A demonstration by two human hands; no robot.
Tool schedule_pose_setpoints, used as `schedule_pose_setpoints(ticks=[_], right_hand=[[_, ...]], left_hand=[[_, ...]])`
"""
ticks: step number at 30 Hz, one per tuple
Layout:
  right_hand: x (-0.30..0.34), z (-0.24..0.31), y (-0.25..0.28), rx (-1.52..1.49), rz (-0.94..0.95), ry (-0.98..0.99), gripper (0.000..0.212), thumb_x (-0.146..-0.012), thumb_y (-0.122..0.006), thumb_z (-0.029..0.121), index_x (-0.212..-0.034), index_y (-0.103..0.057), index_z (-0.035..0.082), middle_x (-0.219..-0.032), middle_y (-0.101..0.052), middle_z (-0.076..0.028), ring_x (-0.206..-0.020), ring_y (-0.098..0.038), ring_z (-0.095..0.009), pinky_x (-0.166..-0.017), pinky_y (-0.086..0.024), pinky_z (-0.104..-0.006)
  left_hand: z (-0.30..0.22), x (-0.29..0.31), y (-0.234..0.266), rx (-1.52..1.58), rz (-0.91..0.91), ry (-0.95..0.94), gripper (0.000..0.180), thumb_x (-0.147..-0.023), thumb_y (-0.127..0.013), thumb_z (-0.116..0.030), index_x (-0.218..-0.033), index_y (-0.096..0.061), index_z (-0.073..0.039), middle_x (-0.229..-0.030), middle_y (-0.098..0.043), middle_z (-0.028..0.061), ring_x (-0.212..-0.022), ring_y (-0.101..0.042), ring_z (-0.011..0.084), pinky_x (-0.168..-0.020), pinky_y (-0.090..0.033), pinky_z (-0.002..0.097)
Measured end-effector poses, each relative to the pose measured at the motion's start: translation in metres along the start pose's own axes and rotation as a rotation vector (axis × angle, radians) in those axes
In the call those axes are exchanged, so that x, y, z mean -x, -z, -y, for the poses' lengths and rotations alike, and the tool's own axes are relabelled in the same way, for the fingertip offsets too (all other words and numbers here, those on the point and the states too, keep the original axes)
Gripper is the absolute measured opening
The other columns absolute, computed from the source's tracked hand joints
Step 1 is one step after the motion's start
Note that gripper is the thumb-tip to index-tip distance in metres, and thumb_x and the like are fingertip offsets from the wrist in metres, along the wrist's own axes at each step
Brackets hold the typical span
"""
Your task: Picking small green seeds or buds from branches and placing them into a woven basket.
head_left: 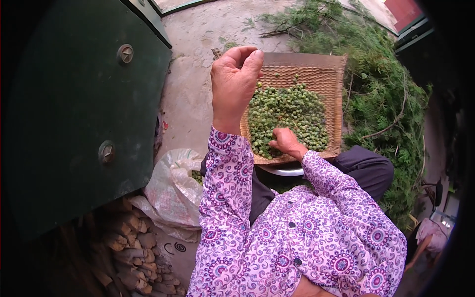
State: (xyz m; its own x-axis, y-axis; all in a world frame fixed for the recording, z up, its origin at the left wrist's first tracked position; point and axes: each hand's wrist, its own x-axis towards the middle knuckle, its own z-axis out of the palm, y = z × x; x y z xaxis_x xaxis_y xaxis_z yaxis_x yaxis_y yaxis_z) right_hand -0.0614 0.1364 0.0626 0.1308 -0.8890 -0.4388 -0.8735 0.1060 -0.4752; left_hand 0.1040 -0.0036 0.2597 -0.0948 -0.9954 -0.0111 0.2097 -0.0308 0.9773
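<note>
1. A heap of small green cones (292, 111) lies in a square woven tray (335, 94), filling its middle and near part; bare weave shows toward the far edge and the right side.
2. The right hand (288, 142) reaches into the near part of the heap, fingers curled down among the cones; whether its grip holds any, I cannot tell.
3. The left hand (236, 74) is raised over the tray's left side, its grip closed, thumb against the curled fingers; any content is hidden.
4. A metal rim (284, 171) shows just below the tray's near edge.
5. Leafy green branches (378, 104) are piled right of the tray.
6. Left of it, a white sack (170, 180) stands open on the floor (190, 44), green pieces inside.
7. Split firewood (138, 252) is stacked near the sack, beside a dark green door (79, 114).
</note>
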Motion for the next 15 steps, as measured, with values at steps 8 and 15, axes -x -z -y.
schedule_pose_setpoints(ticks=[8, 15], right_hand=[[0.001, -0.034, -0.012, -0.295, -0.128, -0.071, 0.019, -0.07, -0.06, 0.017, -0.082, -0.066, 0.003, -0.067, -0.063, -0.016, -0.06, -0.063, -0.025, -0.059, -0.05, -0.0333], [0.01, -0.028, 0.024, -0.991, 0.065, -0.457, 0.018, -0.079, -0.059, 0.012, -0.091, -0.061, -0.001, -0.072, -0.062, -0.004, -0.053, -0.06, -0.009, -0.04, -0.044, -0.0182]], left_hand=[[-0.004, 0.0, -0.003, -0.01, 0.007, -0.004, 0.021, -0.083, -0.06, -0.016, -0.095, -0.06, 0.002, -0.079, -0.063, 0.007, -0.061, -0.057, 0.0079, -0.054, -0.044, 0.0185], [0.001, -0.001, -0.002, -0.029, 0.005, 0.004, 0.021, -0.083, -0.06, -0.015, -0.095, -0.06, 0.002, -0.078, -0.063, 0.0069, -0.061, -0.057, 0.0078, -0.053, -0.044, 0.0186]])
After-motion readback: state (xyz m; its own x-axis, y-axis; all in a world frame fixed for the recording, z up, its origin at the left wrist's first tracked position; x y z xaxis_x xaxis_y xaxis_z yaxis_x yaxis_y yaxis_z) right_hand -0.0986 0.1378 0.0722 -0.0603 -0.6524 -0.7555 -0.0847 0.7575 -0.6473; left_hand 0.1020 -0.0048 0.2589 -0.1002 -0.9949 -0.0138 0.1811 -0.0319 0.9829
